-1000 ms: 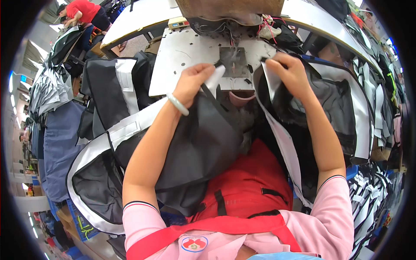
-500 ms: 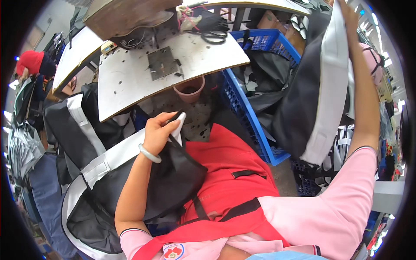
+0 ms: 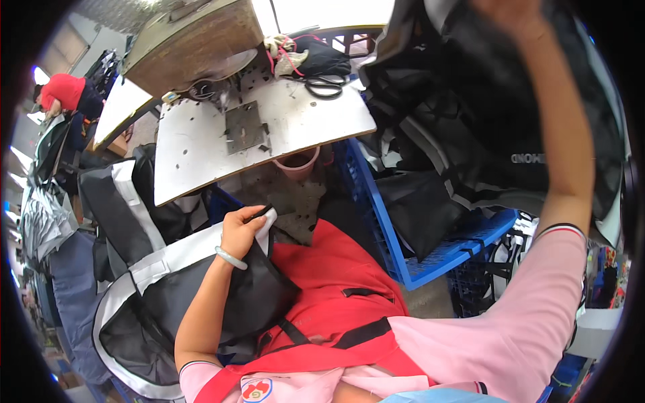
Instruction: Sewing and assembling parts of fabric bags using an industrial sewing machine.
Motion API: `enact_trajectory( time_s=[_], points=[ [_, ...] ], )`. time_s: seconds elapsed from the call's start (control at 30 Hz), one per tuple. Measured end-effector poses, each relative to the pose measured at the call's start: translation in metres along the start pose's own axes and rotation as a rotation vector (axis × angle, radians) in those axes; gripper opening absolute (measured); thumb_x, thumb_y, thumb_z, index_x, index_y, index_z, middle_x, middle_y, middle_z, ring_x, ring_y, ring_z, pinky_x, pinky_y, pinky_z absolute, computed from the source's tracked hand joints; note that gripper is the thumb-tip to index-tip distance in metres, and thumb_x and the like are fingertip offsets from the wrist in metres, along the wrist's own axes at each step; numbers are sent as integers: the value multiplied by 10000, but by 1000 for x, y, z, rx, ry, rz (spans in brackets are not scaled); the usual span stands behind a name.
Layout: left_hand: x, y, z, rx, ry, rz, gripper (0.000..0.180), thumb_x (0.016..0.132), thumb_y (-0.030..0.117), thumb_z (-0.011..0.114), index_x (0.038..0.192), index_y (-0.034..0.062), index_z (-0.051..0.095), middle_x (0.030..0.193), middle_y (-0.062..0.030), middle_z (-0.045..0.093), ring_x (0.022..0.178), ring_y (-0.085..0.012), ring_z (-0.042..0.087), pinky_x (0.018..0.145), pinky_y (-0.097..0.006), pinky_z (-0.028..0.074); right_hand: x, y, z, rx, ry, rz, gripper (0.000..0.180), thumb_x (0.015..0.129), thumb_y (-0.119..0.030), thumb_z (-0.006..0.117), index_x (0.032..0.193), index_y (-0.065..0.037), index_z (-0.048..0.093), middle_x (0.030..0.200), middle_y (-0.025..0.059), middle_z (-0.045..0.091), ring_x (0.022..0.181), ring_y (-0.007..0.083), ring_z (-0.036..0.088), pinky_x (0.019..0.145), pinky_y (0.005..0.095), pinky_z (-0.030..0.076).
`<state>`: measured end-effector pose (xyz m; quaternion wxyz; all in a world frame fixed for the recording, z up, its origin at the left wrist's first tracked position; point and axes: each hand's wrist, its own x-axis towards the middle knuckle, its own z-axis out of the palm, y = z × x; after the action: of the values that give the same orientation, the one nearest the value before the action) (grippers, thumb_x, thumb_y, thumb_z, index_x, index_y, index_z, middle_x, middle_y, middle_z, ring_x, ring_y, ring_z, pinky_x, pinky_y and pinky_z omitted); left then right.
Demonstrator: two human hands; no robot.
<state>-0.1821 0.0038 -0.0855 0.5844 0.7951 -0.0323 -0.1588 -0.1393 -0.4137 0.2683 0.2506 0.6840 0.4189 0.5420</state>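
My left hand (image 3: pixel 240 234), with a pale bangle at the wrist, is closed on the corner of a black fabric bag piece (image 3: pixel 232 312) with a white border. That piece hangs over my lap and spreads to the left. At the upper right, my right hand (image 3: pixel 514 17) is smeared by motion and partly cut off by the picture's top edge. It is over a large black bag piece (image 3: pixel 497 127) with grey trim, which spreads above the blue basket (image 3: pixel 396 258). The right fingers do not show clearly, so their grip cannot be told.
Before me stands a white worktable (image 3: pixel 195 144) with a metal plate (image 3: pixel 243 127), dark scraps and black scissors (image 3: pixel 324 87). A brown box-like machine (image 3: pixel 191 47) sits at its back. Below is a pink bucket (image 3: pixel 297 166). More black-and-white pieces (image 3: pixel 114 208) lie left; a person in red (image 3: pixel 62 91) is beyond.
My right hand has moved left at the top of the view. The black piece on that side has swung from hanging upright to spreading over the basket. My left hand keeps its hold.
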Motion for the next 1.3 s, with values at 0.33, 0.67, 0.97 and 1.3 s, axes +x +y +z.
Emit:
enact_trajectory(
  time_s=[0.33, 0.67, 0.97, 1.3],
  points=[
    [-10, 17, -1, -262, -20, -121, 329, 865, -7, 633, 1192, -46, 640, 1031, -69, 694, 879, -112, 626, 791, -244, 493, -209, -254, 176, 603, -399, 834, 96, 870, -91, 575, 874, -6, 618, 962, 156, 610, 948, 345, 598, 834, 429, 478],
    [-24, 25, -16, -520, -64, -150, 359, 864, 7, 663, 1218, -37, 623, 1022, -68, 689, 848, -98, 622, 770, -226, 494, -139, -239, 277, 671, -903, 987, 366, 870, -94, 579, 1234, -92, 620, 1306, 174, 564, 1204, 348, 542, 1008, 423, 443],
    [-38, 17, -28, -563, -107, -104, 366, 880, 26, 651, 1242, -9, 611, 1059, -74, 692, 890, -114, 649, 801, -246, 518, -117, -234, 252, 759, -1194, 973, 512, 715, -111, 649, 1216, -26, 590, 1206, 202, 622, 1153, 341, 582, 973, 378, 463],
    [-49, 26, -31, -693, -139, -115, 365, 878, 13, 648, 1240, -5, 605, 1011, -66, 693, 827, -106, 645, 741, -229, 520, -89, -272, 183, 897, -1028, 967, 290, 693, -184, 654, 913, 4, 635, 924, 210, 654, 899, 349, 650, 796, 416, 508]
  ],
)
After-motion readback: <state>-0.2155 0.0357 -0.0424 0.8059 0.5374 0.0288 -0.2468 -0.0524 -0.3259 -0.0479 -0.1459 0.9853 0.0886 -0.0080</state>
